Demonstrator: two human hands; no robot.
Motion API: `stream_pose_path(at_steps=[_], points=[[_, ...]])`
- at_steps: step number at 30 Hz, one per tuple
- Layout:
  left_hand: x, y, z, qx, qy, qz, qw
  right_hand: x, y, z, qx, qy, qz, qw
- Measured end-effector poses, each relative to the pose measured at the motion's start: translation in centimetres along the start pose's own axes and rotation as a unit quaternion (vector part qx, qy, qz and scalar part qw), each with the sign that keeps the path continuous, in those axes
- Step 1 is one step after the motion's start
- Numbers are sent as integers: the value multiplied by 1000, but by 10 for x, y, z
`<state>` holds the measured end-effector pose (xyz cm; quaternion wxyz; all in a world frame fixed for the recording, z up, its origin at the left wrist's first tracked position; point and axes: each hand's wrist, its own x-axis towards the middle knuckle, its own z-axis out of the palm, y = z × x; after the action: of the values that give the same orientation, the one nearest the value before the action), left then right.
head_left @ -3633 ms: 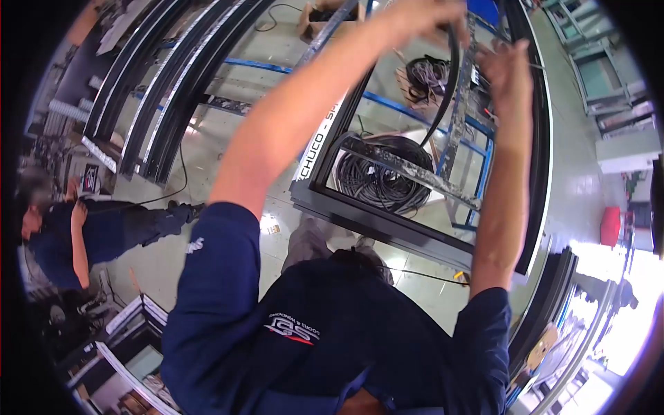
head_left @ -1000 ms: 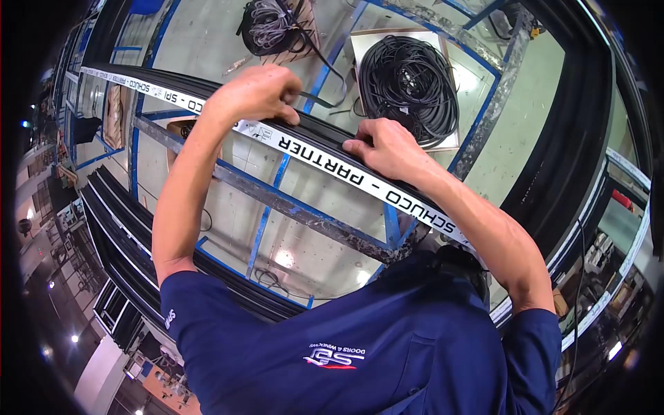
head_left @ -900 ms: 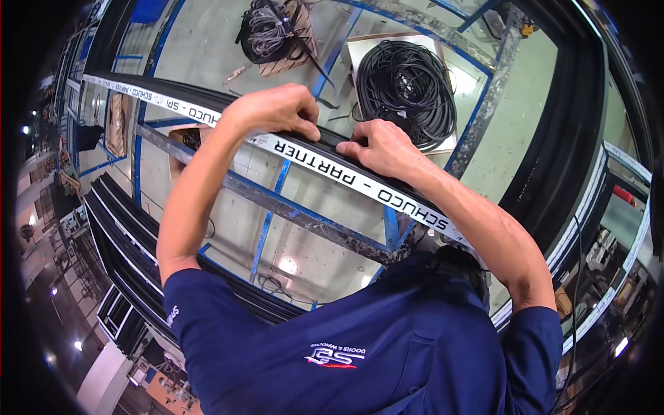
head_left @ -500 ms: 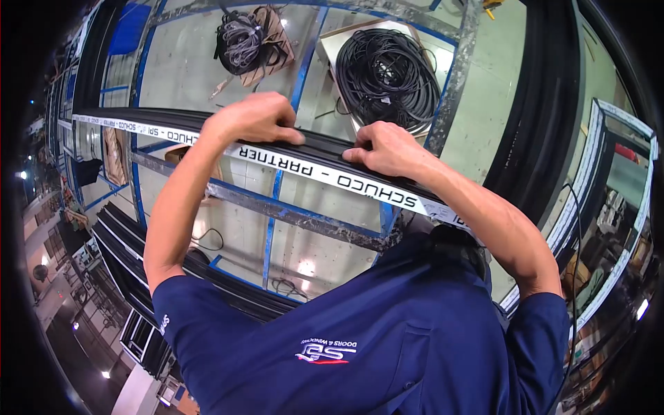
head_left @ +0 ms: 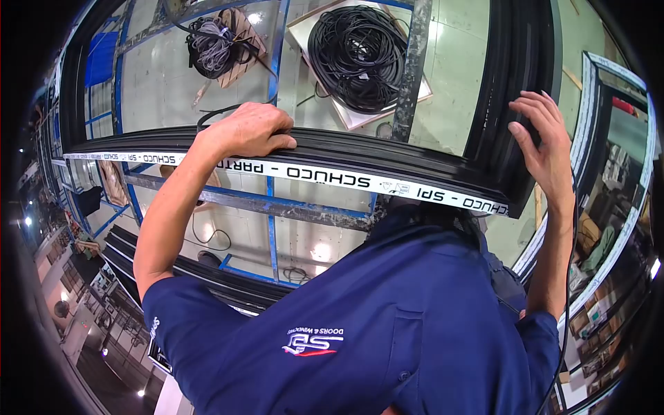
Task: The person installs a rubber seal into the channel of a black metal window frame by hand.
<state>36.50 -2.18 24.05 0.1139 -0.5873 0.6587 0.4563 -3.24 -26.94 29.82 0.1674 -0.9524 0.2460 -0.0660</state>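
Observation:
A black window frame profile (head_left: 394, 158) with white tape printed SCHUCO - SPI runs across in front of me. My left hand (head_left: 245, 131) lies on top of this profile, fingers curled over its near edge and closed on a thin black rubber gasket strip (head_left: 213, 112) that loops out behind the hand. My right hand (head_left: 543, 138) is at the frame's right corner, fingers spread, touching the black upright profile (head_left: 515, 76) and holding nothing.
The frame rests on a blue steel stand (head_left: 270, 207). Below on the floor lie a big coil of black gasket (head_left: 360, 48) on a white board and a smaller coil (head_left: 214, 45) on cardboard. More black profiles (head_left: 173, 266) lie lower left, other frames (head_left: 615, 159) at right.
My right hand has left the horizontal profile and moved right to the frame's corner, now with fingers spread. My left hand stays on the profile. My view has shifted right along the frame.

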Motion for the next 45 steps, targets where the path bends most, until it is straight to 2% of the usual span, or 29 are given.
stream_pose_path(at_steps=[2, 5, 10, 13, 14, 19, 21, 23, 27, 28, 31, 32, 36, 39, 43, 45], points=[[2, 13, -7, 20, -15, -24, 999, -12, 17, 15, 13, 7, -17, 1000], [30, 34, 3, -88, 46, 83, 992, -19, 27, 26, -2, 19, -35, 999], [51, 48, 0, -33, -20, 49, 998, -24, 28, 28, 19, 41, -13, 999], [61, 58, 7, -90, 9, 145, 985, -20, 29, 29, 25, 61, -12, 998], [63, 62, 3, -76, -4, 152, 985, -21, 30, 30, 30, 64, -11, 997], [67, 73, 1, -18, 0, 125, 992, -23, 31, 30, 33, 75, -14, 997], [75, 80, -4, -96, -62, 56, 992, -24, 35, 32, 37, 85, -18, 996], [86, 97, -3, -124, -41, 71, 989, -25, 36, 33, 46, 94, -19, 994], [85, 110, 1, -43, -1, 33, 999, -29, 41, 36, 47, 94, -20, 994], [87, 115, -4, -29, -33, 13, 999, -29, 41, 37, 53, 109, -21, 992], [102, 133, 3, -79, 12, 88, 993, -31, 45, 38, 76, 129, -24, 988], [109, 143, -2, -70, -36, 60, 995, -32, 45, 37, 90, 135, -22, 987], [108, 139, 11, -92, 24, 49, 994, -37, 59, 41, 220, 190, -21, 957], [116, 143, 8, -183, -39, 0, 982, -44, 67, 46, 398, 274, 2, 875], [127, 154, 26, -257, -17, -40, 965, -47, 69, 50, 471, 315, 8, 824], [133, 163, 24, -248, 1, -27, 968, -48, 71, 53, 461, 319, 13, 828]])
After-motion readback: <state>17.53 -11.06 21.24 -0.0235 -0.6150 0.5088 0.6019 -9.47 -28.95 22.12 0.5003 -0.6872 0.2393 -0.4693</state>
